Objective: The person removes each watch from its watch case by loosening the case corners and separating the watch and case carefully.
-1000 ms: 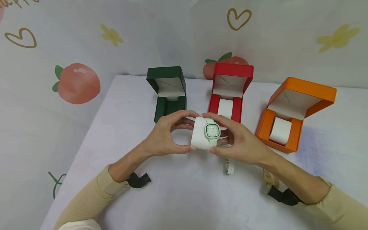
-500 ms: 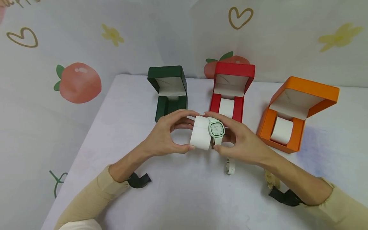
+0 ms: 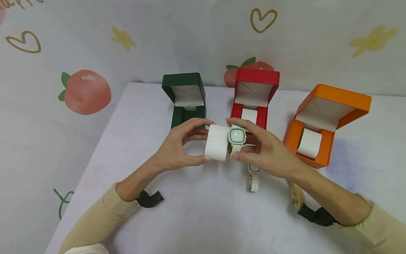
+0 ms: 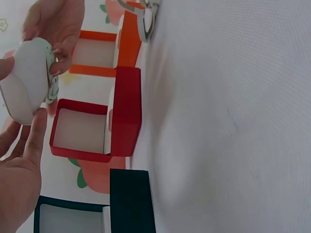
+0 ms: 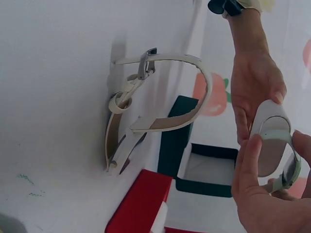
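Note:
Between finger and thumb, my left hand [image 3: 176,145] holds a white watch cushion [image 3: 216,143] by its left end. My right hand [image 3: 271,153] pinches a mint-green watch [image 3: 237,136] by its strap, above and below the square dial. The buckled strap forms a loop right at the cushion's right end. In the right wrist view, the cushion [image 5: 270,158] shows its flat end behind the loop of the watch [image 5: 291,171]. Both things are held above the table, in front of an open red box [image 3: 262,118] that has a white cushion inside.
Left of the red box stands an open green box [image 3: 182,79] with no cushion showing in it. An open orange box [image 3: 337,100] with a white cushion is at the right. A cream watch [image 3: 253,181] lies on the table below my right hand.
The mint-green watch has slid rightward from around the cushion to its right end. Both hands have shifted slightly up and apart, and the cream watch's dial now shows below the right hand.

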`<move>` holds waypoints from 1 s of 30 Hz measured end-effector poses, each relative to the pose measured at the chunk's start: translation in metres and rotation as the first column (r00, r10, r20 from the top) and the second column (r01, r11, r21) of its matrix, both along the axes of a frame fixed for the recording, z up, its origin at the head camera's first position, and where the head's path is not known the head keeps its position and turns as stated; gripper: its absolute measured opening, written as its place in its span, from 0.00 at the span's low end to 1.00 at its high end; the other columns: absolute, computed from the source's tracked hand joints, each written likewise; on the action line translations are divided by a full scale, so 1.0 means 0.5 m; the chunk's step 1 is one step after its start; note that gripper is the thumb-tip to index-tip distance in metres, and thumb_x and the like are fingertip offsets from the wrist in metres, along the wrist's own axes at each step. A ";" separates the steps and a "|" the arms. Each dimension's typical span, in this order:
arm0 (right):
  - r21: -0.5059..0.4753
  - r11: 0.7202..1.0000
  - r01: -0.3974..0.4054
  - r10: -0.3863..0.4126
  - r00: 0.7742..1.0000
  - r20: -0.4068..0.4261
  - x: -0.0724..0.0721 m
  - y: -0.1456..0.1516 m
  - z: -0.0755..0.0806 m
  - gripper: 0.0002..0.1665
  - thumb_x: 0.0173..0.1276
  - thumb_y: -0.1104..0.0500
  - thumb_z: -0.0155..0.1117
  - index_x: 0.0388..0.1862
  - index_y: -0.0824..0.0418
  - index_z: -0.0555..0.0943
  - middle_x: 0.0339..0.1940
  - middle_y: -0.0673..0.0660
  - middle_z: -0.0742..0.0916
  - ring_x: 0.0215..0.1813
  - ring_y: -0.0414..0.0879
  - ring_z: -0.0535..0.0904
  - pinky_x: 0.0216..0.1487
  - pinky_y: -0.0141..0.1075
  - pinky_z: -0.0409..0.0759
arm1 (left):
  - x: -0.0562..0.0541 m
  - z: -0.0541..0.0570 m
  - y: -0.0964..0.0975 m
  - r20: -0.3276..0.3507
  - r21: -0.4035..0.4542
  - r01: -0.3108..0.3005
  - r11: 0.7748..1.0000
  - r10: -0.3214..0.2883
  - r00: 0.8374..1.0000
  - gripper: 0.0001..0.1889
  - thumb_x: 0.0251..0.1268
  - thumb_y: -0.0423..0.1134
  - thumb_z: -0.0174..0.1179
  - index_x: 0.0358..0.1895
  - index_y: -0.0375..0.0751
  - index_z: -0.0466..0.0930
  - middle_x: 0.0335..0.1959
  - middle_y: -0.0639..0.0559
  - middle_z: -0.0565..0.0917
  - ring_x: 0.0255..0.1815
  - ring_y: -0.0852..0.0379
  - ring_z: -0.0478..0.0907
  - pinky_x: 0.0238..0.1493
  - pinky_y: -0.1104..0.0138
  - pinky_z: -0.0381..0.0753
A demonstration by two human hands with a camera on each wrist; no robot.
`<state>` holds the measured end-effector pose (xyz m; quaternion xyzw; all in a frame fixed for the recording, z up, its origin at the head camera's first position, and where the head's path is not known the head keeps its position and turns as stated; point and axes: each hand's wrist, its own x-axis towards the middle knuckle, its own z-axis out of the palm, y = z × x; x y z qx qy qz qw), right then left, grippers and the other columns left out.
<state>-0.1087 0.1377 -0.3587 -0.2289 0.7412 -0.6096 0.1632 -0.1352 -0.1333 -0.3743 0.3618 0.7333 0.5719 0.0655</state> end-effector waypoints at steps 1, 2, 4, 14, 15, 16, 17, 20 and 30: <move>0.004 1.000 0.002 -0.002 1.000 0.008 0.000 0.000 0.001 0.46 0.64 0.68 0.70 0.77 0.49 0.63 0.63 0.55 0.75 0.53 0.54 0.81 0.51 0.36 0.83 | 0.000 0.000 -0.001 0.002 0.006 -0.001 1.000 0.001 1.000 0.41 0.44 0.24 0.76 0.66 0.32 0.68 0.63 0.46 0.74 0.57 0.50 0.77 0.58 0.60 0.80; 0.010 1.000 0.004 -0.004 1.000 0.013 0.001 0.000 0.002 0.46 0.64 0.68 0.70 0.77 0.49 0.63 0.62 0.55 0.75 0.52 0.54 0.81 0.51 0.36 0.83 | 0.000 0.000 -0.002 0.004 0.012 -0.001 1.000 0.001 1.000 0.41 0.44 0.24 0.76 0.67 0.31 0.68 0.63 0.45 0.74 0.57 0.50 0.78 0.58 0.59 0.80; 0.020 1.000 0.008 -0.009 1.000 0.024 0.002 0.000 0.004 0.46 0.64 0.67 0.70 0.77 0.49 0.62 0.62 0.56 0.76 0.53 0.54 0.81 0.52 0.35 0.83 | -0.001 0.000 -0.003 0.007 0.025 -0.001 1.000 0.000 1.000 0.41 0.44 0.23 0.75 0.67 0.31 0.68 0.63 0.45 0.74 0.57 0.49 0.78 0.58 0.59 0.80; 0.107 0.994 0.026 -0.030 0.999 0.036 0.011 -0.005 0.007 0.48 0.64 0.63 0.71 0.79 0.45 0.60 0.63 0.54 0.75 0.55 0.52 0.80 0.52 0.33 0.83 | -0.009 0.003 -0.016 0.021 0.049 -0.023 0.999 0.022 1.000 0.42 0.43 0.20 0.74 0.67 0.31 0.68 0.63 0.46 0.73 0.57 0.48 0.78 0.59 0.58 0.79; 0.110 0.994 0.024 -0.028 0.999 0.035 0.012 -0.005 0.007 0.48 0.64 0.63 0.72 0.79 0.45 0.60 0.63 0.54 0.75 0.55 0.52 0.80 0.52 0.33 0.83 | -0.011 0.003 -0.018 0.021 0.049 -0.026 0.998 0.025 0.999 0.42 0.43 0.20 0.74 0.67 0.31 0.67 0.63 0.45 0.73 0.57 0.48 0.78 0.59 0.58 0.79; 0.109 0.994 0.022 -0.026 0.999 0.037 0.014 -0.005 0.006 0.48 0.64 0.63 0.72 0.79 0.45 0.60 0.64 0.54 0.74 0.55 0.52 0.80 0.52 0.34 0.83 | -0.014 0.003 -0.019 0.019 0.050 -0.028 0.998 0.027 0.999 0.42 0.44 0.19 0.74 0.67 0.31 0.67 0.63 0.45 0.73 0.57 0.48 0.78 0.59 0.58 0.79; 0.107 0.994 0.021 -0.025 0.999 0.039 0.015 -0.005 0.005 0.48 0.64 0.63 0.72 0.79 0.45 0.60 0.65 0.54 0.74 0.55 0.52 0.80 0.52 0.34 0.83 | -0.017 0.003 -0.021 0.016 0.051 -0.031 0.998 0.030 0.999 0.42 0.44 0.19 0.74 0.68 0.31 0.67 0.63 0.45 0.72 0.57 0.48 0.78 0.59 0.58 0.79; 0.101 0.995 0.017 -0.021 0.999 0.040 0.020 -0.006 0.002 0.48 0.64 0.63 0.72 0.78 0.45 0.61 0.66 0.54 0.73 0.56 0.53 0.81 0.52 0.35 0.83 | -0.028 0.002 -0.026 0.004 0.047 -0.045 0.998 0.045 0.999 0.42 0.44 0.19 0.73 0.68 0.31 0.67 0.64 0.44 0.72 0.58 0.47 0.77 0.60 0.58 0.78; 0.141 0.990 -0.021 0.014 0.999 0.050 0.036 -0.008 -0.008 0.46 0.65 0.60 0.72 0.78 0.46 0.61 0.69 0.55 0.71 0.50 0.49 0.83 0.52 0.36 0.83 | -0.056 -0.014 -0.047 0.046 -0.001 -0.130 0.992 0.130 0.990 0.41 0.46 0.19 0.72 0.69 0.31 0.65 0.67 0.44 0.70 0.60 0.48 0.76 0.62 0.60 0.76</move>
